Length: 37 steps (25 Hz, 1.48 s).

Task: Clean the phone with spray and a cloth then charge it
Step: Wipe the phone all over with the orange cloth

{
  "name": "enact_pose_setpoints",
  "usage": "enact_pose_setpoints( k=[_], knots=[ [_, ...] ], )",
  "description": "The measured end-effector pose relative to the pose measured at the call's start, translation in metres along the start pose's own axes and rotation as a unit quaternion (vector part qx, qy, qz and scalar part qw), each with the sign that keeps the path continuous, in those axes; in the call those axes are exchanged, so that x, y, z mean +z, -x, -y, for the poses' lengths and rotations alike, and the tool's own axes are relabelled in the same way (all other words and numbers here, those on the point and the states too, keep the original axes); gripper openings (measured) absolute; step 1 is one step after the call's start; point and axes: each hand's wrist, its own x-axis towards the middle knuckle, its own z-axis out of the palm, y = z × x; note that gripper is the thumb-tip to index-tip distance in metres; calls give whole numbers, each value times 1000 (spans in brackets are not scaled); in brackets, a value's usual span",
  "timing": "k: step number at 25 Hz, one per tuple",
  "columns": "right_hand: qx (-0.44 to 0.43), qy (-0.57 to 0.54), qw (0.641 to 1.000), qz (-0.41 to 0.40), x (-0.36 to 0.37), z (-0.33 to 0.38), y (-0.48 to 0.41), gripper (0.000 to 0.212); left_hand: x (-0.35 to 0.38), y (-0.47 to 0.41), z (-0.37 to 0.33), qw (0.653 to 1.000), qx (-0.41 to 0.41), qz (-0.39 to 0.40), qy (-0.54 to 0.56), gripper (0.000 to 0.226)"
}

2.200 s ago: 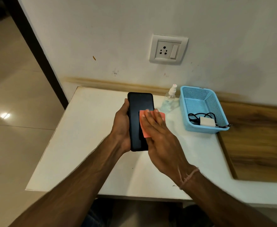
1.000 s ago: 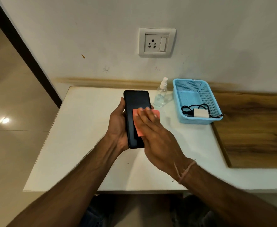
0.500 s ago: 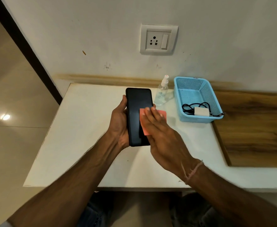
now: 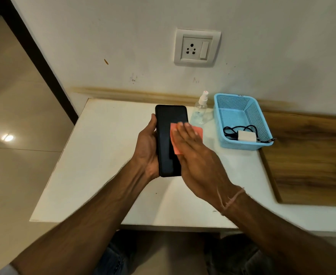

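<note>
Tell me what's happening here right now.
A person is wiping a phone. The left hand holds the black phone above the white table, while the right hand presses an orange cloth flat on it with straight fingers. The spray bottle stands by the wall beside a blue basket holding the charger. Nothing is plugged into the wall socket, so charging has not begun.

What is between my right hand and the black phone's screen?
A salmon-pink square cloth lies there: the right hand presses it flat with straight fingers onto the black phone, which the left hand grips. The head view shows it.
</note>
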Motion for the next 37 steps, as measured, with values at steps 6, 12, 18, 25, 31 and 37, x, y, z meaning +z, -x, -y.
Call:
enact_pose_setpoints(
  k=[6,12,18,25,31,37],
  knots=[
    [-110,5,992,60,13,16,43,64,-6,2,-6,1000,13,5,8,78],
    [9,-14,1000,-5,-5,-18,33,61,5,4,0,1000,18,-15,-11,81],
    [7,10,1000,-3,21,11,54,71,7,6,-5,999,24,-25,0,83],
    [-8,12,1000,26,6,3,36,70,7,5,-3,999,40,-28,13,83],
    [24,1,1000,15,12,21,28,66,1,2,-5,998,50,-30,27,83],
    [-53,4,998,35,13,21,62,73,-3,1,-3,998,53,-25,29,78]
  ],
)
